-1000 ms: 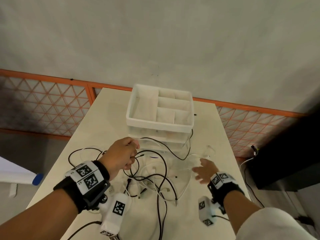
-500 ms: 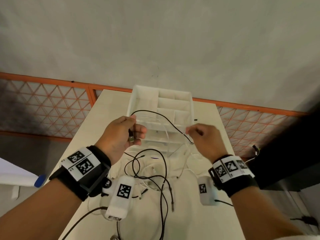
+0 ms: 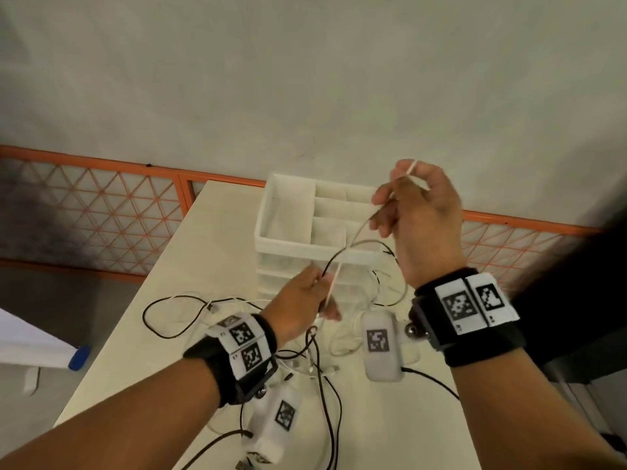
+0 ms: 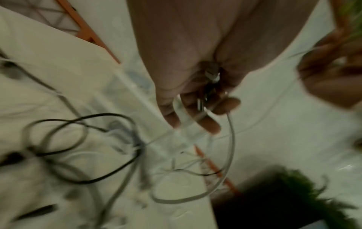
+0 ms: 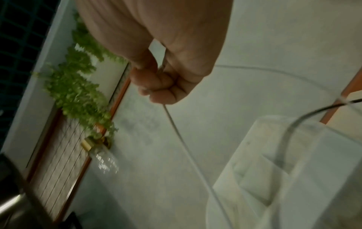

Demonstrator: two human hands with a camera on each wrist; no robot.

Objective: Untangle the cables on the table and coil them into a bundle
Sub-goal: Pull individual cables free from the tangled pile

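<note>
A tangle of black and white cables (image 3: 315, 354) lies on the white table (image 3: 217, 252). My right hand (image 3: 412, 205) is raised above the organizer and pinches a white cable (image 3: 342, 262) that runs taut down to my left hand (image 3: 305, 300). My left hand, low over the tangle, grips that white cable together with a black cable (image 3: 334, 257) and a plug end. In the left wrist view the curled fingers (image 4: 197, 108) hold cables and a connector (image 4: 212, 74). In the right wrist view the fingers (image 5: 160, 86) pinch the thin white cable (image 5: 186, 144).
A white divided organizer box (image 3: 315, 225) stands at the table's far middle, right behind the hands. A black cable loop (image 3: 169, 317) lies at the left of the table. An orange lattice rail (image 3: 101, 212) runs behind the table. Something dark (image 3: 576, 300) stands at the right.
My right hand has risen up and to the right, drawing the white cable taut. My left hand has dropped lower toward the tangle, still holding cables.
</note>
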